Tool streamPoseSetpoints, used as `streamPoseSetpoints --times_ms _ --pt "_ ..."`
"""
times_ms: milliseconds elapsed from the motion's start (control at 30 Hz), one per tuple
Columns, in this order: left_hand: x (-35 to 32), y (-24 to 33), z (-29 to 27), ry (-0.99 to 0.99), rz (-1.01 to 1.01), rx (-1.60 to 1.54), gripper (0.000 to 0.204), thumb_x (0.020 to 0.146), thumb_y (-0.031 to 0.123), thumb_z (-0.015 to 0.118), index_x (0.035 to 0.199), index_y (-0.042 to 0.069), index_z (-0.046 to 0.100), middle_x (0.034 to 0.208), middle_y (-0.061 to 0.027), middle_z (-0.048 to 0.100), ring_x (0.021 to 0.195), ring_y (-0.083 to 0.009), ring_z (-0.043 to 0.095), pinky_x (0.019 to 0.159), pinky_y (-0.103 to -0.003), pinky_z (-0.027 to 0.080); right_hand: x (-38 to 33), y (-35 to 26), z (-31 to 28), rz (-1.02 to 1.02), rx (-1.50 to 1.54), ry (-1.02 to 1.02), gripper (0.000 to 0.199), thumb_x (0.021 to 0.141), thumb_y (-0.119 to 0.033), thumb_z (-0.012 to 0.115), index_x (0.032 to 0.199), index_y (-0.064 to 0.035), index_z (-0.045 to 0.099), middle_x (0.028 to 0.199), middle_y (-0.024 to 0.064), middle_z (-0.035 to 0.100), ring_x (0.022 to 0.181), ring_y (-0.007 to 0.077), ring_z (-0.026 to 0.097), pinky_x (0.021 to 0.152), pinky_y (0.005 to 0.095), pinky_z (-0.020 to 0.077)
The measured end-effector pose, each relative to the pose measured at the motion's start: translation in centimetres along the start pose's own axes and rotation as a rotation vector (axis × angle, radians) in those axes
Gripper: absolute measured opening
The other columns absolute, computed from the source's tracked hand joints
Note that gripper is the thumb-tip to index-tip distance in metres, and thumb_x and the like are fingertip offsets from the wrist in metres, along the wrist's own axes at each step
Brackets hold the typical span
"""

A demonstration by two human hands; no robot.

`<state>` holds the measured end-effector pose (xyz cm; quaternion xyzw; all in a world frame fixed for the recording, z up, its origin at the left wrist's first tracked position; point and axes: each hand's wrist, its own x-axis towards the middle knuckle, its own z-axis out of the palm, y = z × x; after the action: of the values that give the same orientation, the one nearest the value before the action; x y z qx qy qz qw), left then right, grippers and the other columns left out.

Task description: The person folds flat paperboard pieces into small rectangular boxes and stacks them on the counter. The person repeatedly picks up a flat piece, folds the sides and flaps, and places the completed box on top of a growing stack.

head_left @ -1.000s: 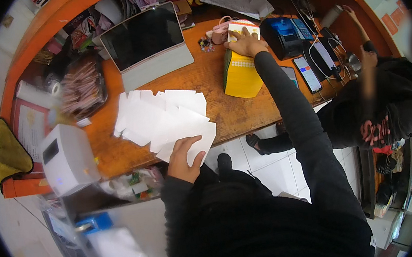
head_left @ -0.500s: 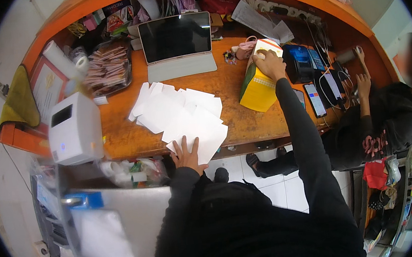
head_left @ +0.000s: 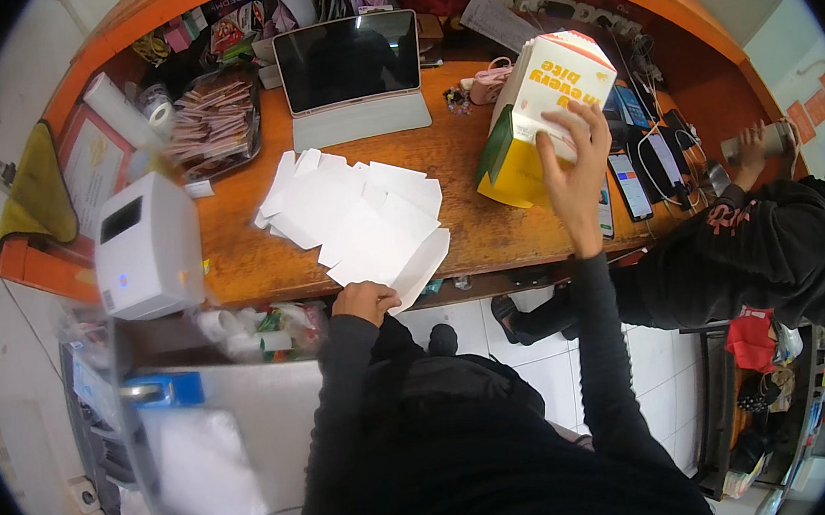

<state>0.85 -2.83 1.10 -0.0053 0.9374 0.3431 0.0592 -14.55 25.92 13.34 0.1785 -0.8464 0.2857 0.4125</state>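
Observation:
Flat white die-cut cardboard blanks (head_left: 341, 200) lie in an overlapping pile on the wooden counter. At the pile's near edge, my left hand (head_left: 365, 303) pinches the lowest blank, whose right side is bent up. To the right a yellow, white and green folded carton (head_left: 514, 171) stands tilted, with several layered edges at its top. My right hand (head_left: 579, 165) is in front of the carton's white and yellow panel, fingers spread apart. The fingertips are against or just before that panel; I cannot tell which.
A tablet (head_left: 350, 63) in a folding cover stands at the back. A white label printer (head_left: 145, 245) and a tray of small packets (head_left: 212, 123) are on the left. Phones (head_left: 630, 184) and cables lie right of the carton. Another person (head_left: 744, 253) reaches onto the counter's right end.
My right hand has come off the carton's top and down its near side; the carton has opened out upward. My left fingers, formerly flat, now pinch the lowest blank and bend it.

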Motion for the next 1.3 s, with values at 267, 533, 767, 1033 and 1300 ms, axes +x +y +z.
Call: streamPoseSetpoints --times_ms 267,533,767,1033,1300 --pt "0.8 -0.7 -1.4 -0.033 0.003 -0.055 0.017 0.083 0.021 0.071 0.091 0.007 0.076 0.082 -0.0155 0.071 0.074 -0.0308 0.069 0.071 -0.038 0.054 -6.3 -6.8 -2.3 0.159 0.047 0.041 0.02 0.075 -0.003 0.072 0.092 -0.0123 0.071 0.119 0.0093 0.052 0.121 0.0323 0.039 0.1 0.0423 0.033" --pt "0.0 2.9 -5.9 0.536 0.092 -0.341 0.011 0.091 0.008 0.058 0.093 0.002 0.067 0.084 -0.0132 0.065 0.067 -0.0265 0.065 0.063 -0.035 0.051 -10.9 -8.0 -0.4 0.96 1.104 -0.561 0.053 0.098 -0.049 0.047 0.114 -0.0018 0.064 0.103 0.0132 0.066 0.082 0.0213 0.066 0.071 0.0282 0.0521" --pt "-3.1 6.7 -8.6 -0.043 0.325 -0.441 0.017 0.075 -0.006 0.066 0.085 0.005 0.073 0.089 -0.0084 0.067 0.078 -0.0199 0.065 0.073 -0.03 0.05 -7.4 -6.6 2.9 1.273 1.578 -0.839 0.061 0.093 -0.04 0.053 0.143 -0.0058 0.04 0.137 0.0166 0.047 0.112 0.0275 0.061 0.094 0.0433 0.0527" --pt "-2.2 3.9 -8.0 0.628 0.042 -0.265 0.09 0.074 0.03 0.084 0.146 0.008 0.034 0.15 -0.0131 0.034 0.136 -0.0299 0.037 0.108 -0.045 0.035 -6.9 -8.6 0.0 0.385 0.916 -0.653 0.058 0.079 0.008 0.05 0.136 -0.0062 0.052 0.138 0.0112 0.055 0.128 0.0214 0.051 0.108 0.0334 0.0359" --pt "-1.7 0.5 -10.8 0.828 -0.057 -1.269 0.048 0.092 0.009 0.065 0.135 -0.002 0.046 0.127 -0.0145 0.056 0.113 -0.0227 0.056 0.095 -0.038 0.048 -7.5 -10.7 -3.5 0.452 0.959 -0.587 0.054 0.08 0.011 0.052 0.13 -0.0077 0.053 0.138 0.0129 0.049 0.134 0.0298 0.042 0.111 0.0391 0.0334"
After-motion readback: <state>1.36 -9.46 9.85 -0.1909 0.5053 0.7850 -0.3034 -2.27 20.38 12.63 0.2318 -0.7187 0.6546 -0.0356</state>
